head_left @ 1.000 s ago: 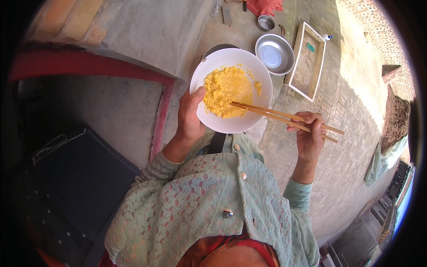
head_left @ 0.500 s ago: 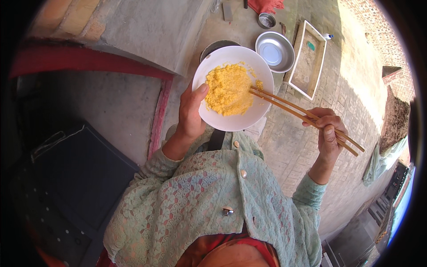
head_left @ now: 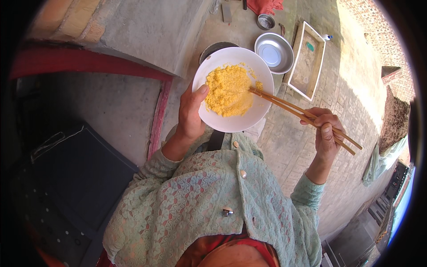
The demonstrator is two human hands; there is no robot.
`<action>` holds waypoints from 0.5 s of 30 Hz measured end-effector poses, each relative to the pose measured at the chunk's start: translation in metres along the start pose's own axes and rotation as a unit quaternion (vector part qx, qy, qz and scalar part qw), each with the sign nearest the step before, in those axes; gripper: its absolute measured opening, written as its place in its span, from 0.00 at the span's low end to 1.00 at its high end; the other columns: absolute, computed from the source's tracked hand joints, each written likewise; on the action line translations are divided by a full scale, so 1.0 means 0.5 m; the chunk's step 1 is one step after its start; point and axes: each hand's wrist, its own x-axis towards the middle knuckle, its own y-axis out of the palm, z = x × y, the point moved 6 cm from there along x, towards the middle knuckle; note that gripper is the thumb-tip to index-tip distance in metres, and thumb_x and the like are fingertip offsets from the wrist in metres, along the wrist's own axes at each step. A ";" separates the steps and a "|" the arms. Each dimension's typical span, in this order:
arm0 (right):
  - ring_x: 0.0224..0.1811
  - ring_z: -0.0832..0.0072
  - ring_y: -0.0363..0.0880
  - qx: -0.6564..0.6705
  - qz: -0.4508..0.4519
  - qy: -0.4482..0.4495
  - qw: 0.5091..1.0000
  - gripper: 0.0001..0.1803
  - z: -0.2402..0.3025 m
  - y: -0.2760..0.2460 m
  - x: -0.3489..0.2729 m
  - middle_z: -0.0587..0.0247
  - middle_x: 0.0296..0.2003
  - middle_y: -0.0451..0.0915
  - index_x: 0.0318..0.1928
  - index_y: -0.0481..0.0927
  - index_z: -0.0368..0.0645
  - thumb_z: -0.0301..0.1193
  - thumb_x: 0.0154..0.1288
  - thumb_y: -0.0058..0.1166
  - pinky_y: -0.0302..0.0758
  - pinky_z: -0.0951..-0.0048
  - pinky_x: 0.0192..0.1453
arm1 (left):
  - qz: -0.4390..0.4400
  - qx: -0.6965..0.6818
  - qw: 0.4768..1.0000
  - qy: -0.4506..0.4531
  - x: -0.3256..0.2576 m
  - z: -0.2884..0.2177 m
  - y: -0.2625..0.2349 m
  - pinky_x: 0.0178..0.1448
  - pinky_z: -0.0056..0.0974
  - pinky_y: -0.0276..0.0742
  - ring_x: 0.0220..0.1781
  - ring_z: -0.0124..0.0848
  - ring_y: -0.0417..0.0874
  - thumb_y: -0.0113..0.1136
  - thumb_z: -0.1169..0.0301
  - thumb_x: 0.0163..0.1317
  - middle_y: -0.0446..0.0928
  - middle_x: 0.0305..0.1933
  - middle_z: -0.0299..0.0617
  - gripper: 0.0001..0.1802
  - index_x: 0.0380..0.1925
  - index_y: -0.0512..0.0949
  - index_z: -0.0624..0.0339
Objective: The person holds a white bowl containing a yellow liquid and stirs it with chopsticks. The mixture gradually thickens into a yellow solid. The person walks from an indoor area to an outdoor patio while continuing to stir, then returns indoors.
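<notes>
In front of my body my left hand [head_left: 192, 110] grips a white bowl [head_left: 259, 111] by its left side, thumb over the rim and the fingers hidden underneath. Yellow crumbly food [head_left: 227, 88] lies in the bowl, with a few loose bits along its upper and right side. My right hand [head_left: 326, 130] is closed round a pair of wooden chopsticks [head_left: 287, 106]. Their tips reach over the bowl's right rim and touch or nearly touch the food's right edge.
Beyond the bowl, a metal basin [head_left: 274, 53], a small metal bowl [head_left: 266, 21] and a dark pot [head_left: 216, 48], partly hidden, stand on the ground. Right of them is a white-rimmed trough [head_left: 291, 84]. A red door frame [head_left: 159, 113] and a grey wall [head_left: 142, 33] are at the left.
My right hand and the chopsticks have shifted slightly to the left. The chopstick tips moved a little further into the bowl; the left hand holds the bowl almost still.
</notes>
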 end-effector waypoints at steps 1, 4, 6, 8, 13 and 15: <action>0.34 0.59 0.82 0.002 -0.002 -0.003 1.000 0.21 -0.001 -0.002 -0.001 0.42 0.37 0.78 0.34 0.76 0.34 0.43 0.65 0.52 0.81 0.61 0.38 | 0.000 0.002 1.000 0.001 0.000 0.000 0.000 0.58 0.35 0.69 0.55 0.33 0.75 0.43 0.63 0.64 0.72 0.54 0.49 0.26 0.57 0.63 0.71; 0.34 0.59 0.82 0.007 -0.010 -0.010 1.000 0.20 0.000 -0.011 -0.007 0.42 0.38 0.78 0.34 0.76 0.34 0.43 0.65 0.51 0.81 0.61 0.38 | 0.002 0.007 1.000 0.004 0.001 0.002 -0.001 0.58 0.35 0.69 0.55 0.33 0.75 0.42 0.64 0.64 0.72 0.54 0.49 0.26 0.57 0.64 0.71; 0.34 0.59 0.82 0.009 -0.015 -0.014 1.000 0.20 -0.002 -0.018 -0.012 0.41 0.38 0.78 0.34 0.76 0.34 0.43 0.65 0.51 0.81 0.61 0.38 | 0.006 0.015 1.000 0.005 0.002 0.005 -0.005 0.59 0.35 0.68 0.55 0.33 0.74 0.42 0.64 0.64 0.72 0.54 0.48 0.26 0.57 0.64 0.71; 0.34 0.58 0.82 0.017 -0.026 -0.018 0.999 0.20 -0.007 -0.025 -0.019 0.41 0.38 0.78 0.34 0.76 0.34 0.43 0.65 0.51 0.81 0.61 0.38 | -0.002 0.006 1.000 0.005 0.001 0.008 -0.005 0.59 0.35 0.68 0.56 0.33 0.74 0.42 0.64 0.64 0.72 0.54 0.48 0.26 0.57 0.64 0.71; 0.35 0.57 0.82 0.044 -0.046 -0.028 0.998 0.18 -0.010 -0.037 -0.025 0.39 0.39 0.77 0.35 0.75 0.34 0.41 0.66 0.50 0.82 0.60 0.38 | -0.008 -0.005 1.000 -0.005 0.002 0.011 -0.011 0.60 0.35 0.66 0.57 0.33 0.72 0.43 0.64 0.65 0.71 0.55 0.48 0.26 0.58 0.63 0.71; 0.35 0.57 0.82 0.058 -0.062 -0.032 0.996 0.18 -0.012 -0.048 -0.030 0.39 0.39 0.77 0.35 0.75 0.34 0.40 0.66 0.50 0.81 0.59 0.39 | -0.005 -0.006 1.000 -0.006 0.000 0.011 -0.015 0.61 0.36 0.66 0.58 0.33 0.72 0.43 0.64 0.64 0.71 0.56 0.48 0.26 0.58 0.63 0.70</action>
